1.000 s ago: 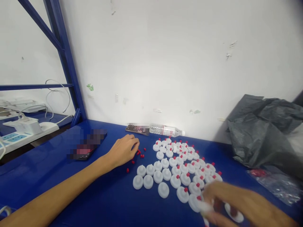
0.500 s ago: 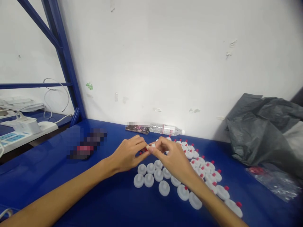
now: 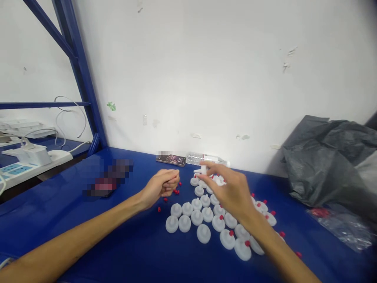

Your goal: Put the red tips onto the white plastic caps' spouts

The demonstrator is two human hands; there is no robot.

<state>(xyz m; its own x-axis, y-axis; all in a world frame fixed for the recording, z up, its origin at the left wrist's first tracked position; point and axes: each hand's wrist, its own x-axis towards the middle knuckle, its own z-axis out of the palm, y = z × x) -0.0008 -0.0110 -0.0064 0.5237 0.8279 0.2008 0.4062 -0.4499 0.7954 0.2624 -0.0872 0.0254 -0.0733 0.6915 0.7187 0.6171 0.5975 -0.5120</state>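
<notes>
Between the thumb and fingers of my right hand (image 3: 229,184) is a white nozzle cap (image 3: 203,170), tilted so that its thin tip points left. My left hand (image 3: 161,183) is closed with the fingers curled in; whatever it may hold is hidden. Several small red tip caps (image 3: 176,192) lie on the blue table just below and beside it. Under and around my right hand stand many white nozzle caps (image 3: 204,234), tips up. Those towards the right, such as one nozzle cap (image 3: 243,250), carry red tips, while those on the left are bare. My right forearm covers some of them.
A phone (image 3: 171,159) and a clear plastic bottle (image 3: 194,158) lie along the wall. At the right are a grey plastic bag (image 3: 321,157) and a clear bag (image 3: 344,232) with red pieces. A blurred dark object (image 3: 108,181) and a power strip (image 3: 35,167) are at the left.
My hands were together at a white piece and have parted. The right hand has moved right with the nozzle cap; the left has drawn slightly left and curled closed, uncovering red tip caps.
</notes>
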